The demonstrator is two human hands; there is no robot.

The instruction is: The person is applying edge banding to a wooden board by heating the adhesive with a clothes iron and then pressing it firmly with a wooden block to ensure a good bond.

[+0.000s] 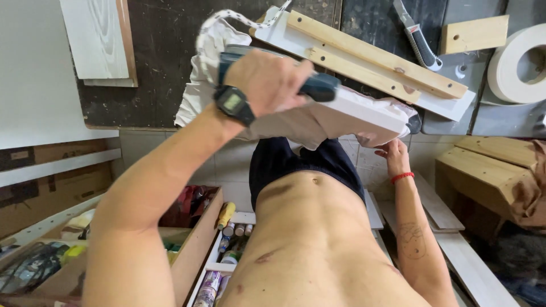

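My left hand point(264, 79), with a black digital watch on the wrist, is shut on a teal power tool point(319, 87) and presses it down onto a white board point(364, 115). The board lies across my lap, over dark shorts. My right hand point(393, 154), with a red string bracelet on the wrist, holds the board's right end from below. Just beyond the board, a white panel point(450, 106) carrying two light wooden strips point(375, 59) lies on the dark workbench. A white cloth point(209, 54) and a patterned cord point(227, 16) sit behind my left hand.
On the bench at the back right lie a utility knife point(419, 40), a wooden block point(475, 34) and a large white roll point(518, 65). A wooden box point(196, 241) and a tray of tubes and cans point(227, 253) stand below left. Wooden planks point(483, 165) are at right.
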